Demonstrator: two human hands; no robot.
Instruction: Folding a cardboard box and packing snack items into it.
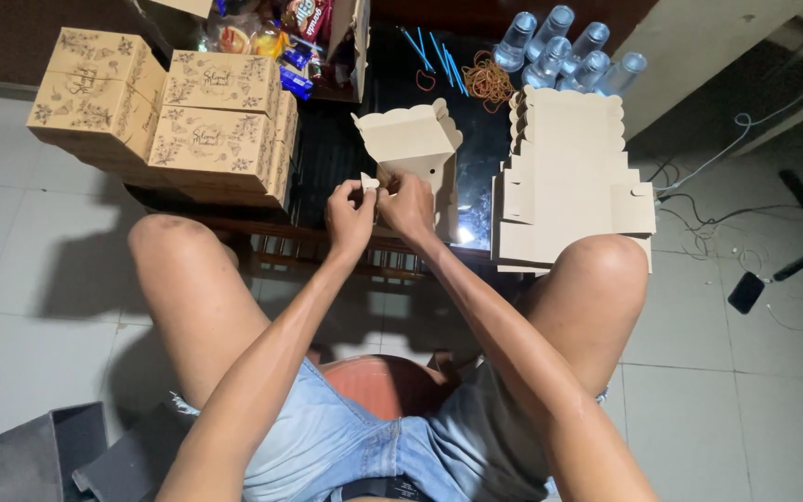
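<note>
Denim shorts nearest, knees spread over a red stool (378, 383). Left hand (350, 218) pinched a small tab (370, 181); right hand (408, 206) gripped the half-folded box (415, 149) at the table (392, 74) edge. Best done by keeping the panel square and pushing the tab fully into its slot. Flat blanks (569, 177) lay right, finished boxes (160, 112) left, bottles (564, 51) beyond.

A dark glossy desk (327, 158) carries stacked printed boxes (206, 121) at its left end, snack packets (271, 33) behind them, and a half-folded box (415, 153) standing near the middle. Toward the back lie blue straws (439, 51), rubber bands (487, 79) and clear bottles (564, 51), with a pile of flat blanks (569, 177) at the right. On the tiled floor (745, 409) lie white cables (727, 218) and a dark phone (746, 292).
</note>
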